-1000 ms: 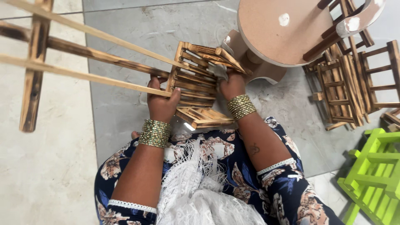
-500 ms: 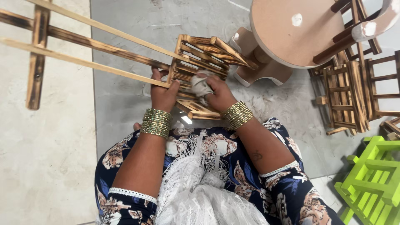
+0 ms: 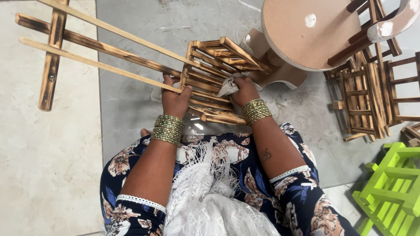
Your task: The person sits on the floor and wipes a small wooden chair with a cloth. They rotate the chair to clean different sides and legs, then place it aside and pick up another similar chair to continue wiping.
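Two hands work one slatted wooden rack (image 3: pixel 214 78) lying just beyond the person's lap: the left hand (image 3: pixel 175 98) grips its near-left slats to steady it, while the right hand (image 3: pixel 245 89), fingers closed around a crumpled cloth (image 3: pixel 227 86), presses against the rack's right side.

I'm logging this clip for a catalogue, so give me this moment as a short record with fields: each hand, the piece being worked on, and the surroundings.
left hand: grips the slatted wooden rack, thumb over a slat
right hand: presses a crumpled pale cloth onto the rack's slats
rack: scorched brown wood, tilted, on the grey floor
nearby: long wooden frame at left, round table, green rack at right
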Demonstrator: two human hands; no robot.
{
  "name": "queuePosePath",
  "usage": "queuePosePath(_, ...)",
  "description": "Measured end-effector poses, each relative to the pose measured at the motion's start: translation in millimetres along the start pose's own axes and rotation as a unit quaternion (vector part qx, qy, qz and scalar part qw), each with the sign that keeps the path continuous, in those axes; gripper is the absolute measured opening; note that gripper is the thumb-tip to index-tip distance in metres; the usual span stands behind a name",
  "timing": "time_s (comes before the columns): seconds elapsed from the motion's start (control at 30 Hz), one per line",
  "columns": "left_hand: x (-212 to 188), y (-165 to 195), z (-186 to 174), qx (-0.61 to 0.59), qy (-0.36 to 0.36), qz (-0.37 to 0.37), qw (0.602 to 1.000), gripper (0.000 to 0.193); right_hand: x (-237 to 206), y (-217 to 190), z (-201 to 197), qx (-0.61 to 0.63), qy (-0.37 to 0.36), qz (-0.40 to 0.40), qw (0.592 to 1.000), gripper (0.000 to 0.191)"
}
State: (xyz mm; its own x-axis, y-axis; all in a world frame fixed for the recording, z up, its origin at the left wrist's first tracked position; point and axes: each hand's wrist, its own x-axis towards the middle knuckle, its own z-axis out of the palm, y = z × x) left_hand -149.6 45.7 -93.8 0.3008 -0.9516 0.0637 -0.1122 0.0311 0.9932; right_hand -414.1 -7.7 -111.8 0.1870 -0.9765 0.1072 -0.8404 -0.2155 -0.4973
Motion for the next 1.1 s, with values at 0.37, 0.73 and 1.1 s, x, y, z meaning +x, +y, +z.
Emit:
queuePosePath(0.37, -9.0, 10.2, 6.1, 0.119, -0.027, 0.172, 0.978, 0.079, -17.8, -121.3, -71.6, 0.084, 0.142, -0.251, 0.954, 0.06)
queuePosePath(0.73, -15.5, 23.6, 3.4, 0.14, -0.054, 0.207, 0.967, 0.069, -10.9, -112.3, -68.2, 0.111, 0.144, -0.267, 0.946, 0.042)
queuePosePath(1.1, -8.0, 20.0, 12.6, 0.075, -0.015, 0.142, 0.987, 0.077, -7.5, -37.4, -26.2, 0.058, 0.139, -0.183, 0.971, 0.04)
